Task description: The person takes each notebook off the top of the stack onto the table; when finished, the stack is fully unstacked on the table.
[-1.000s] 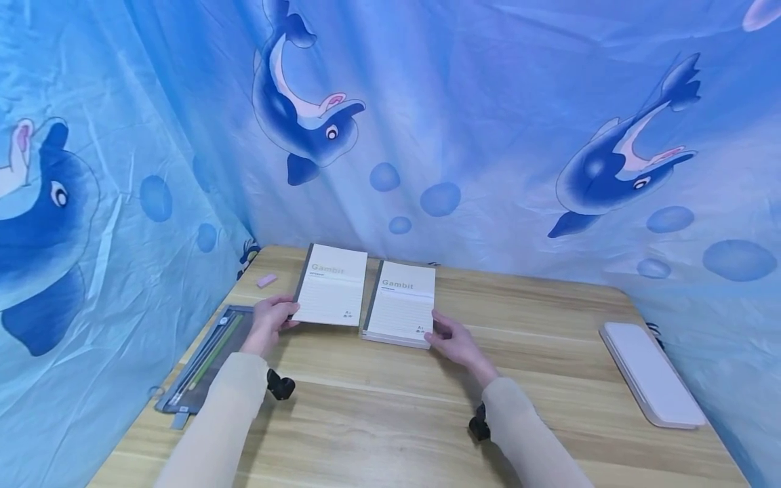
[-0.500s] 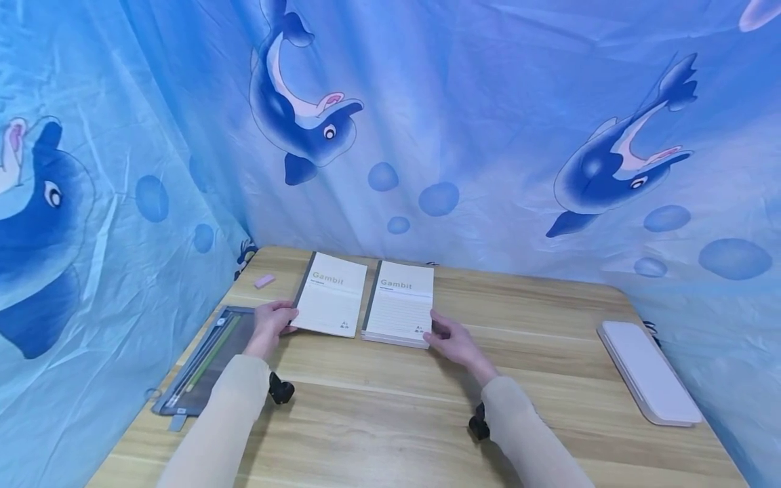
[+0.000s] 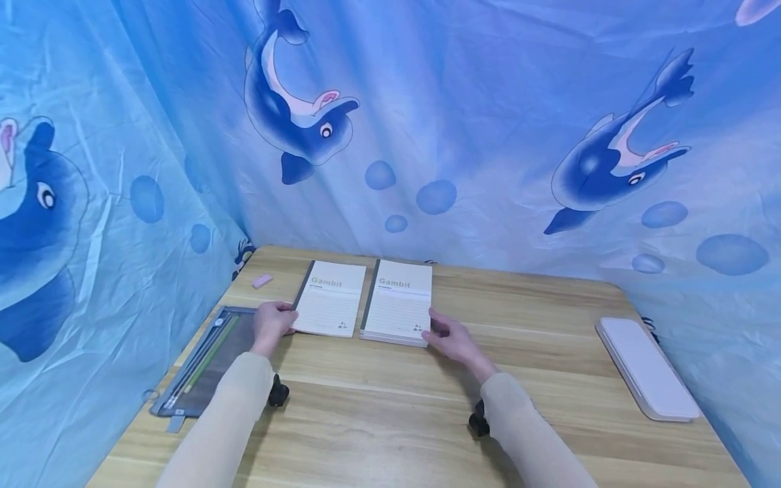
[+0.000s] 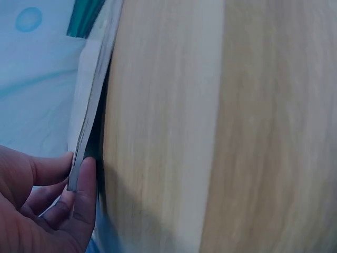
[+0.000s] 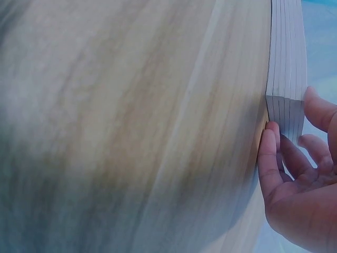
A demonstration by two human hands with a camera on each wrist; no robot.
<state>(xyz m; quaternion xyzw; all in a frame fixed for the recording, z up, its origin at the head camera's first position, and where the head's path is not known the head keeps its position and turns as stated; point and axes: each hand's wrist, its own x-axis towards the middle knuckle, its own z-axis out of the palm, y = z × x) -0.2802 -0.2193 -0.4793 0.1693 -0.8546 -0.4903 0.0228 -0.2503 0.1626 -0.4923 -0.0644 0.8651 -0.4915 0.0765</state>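
Observation:
Between the thumb and fingers of my left hand (image 3: pixel 272 324) is the lower left corner of a white notebook (image 3: pixel 330 298) with a dark spine and "Gambit" on its cover. In the left wrist view the thumb lies on the cover, the fingers are underneath, and the corner of the notebook (image 4: pixel 87 134) is lifted off the table. Just to its right lies a stack of similar notebooks (image 3: pixel 398 298). My right hand (image 3: pixel 453 337) holds the stack's lower right corner. In the right wrist view its thumb touches the top edge of the stack (image 5: pixel 287 68), and its fingers rest along the side.
A grey zip pouch (image 3: pixel 228 362) with a green pencil (image 3: pixel 210 354) showing lies left of my left forearm. Behind it is a pink eraser (image 3: pixel 262 280). A white case (image 3: pixel 649 369) stands at the table's right side. A dolphin-print curtain (image 3: pixel 488 122) hangs behind the wooden table (image 3: pixel 378 420).
The notebook in my left hand has come toward me and lower, its front edge now about level with the stack's. My right hand stays at the stack's corner.

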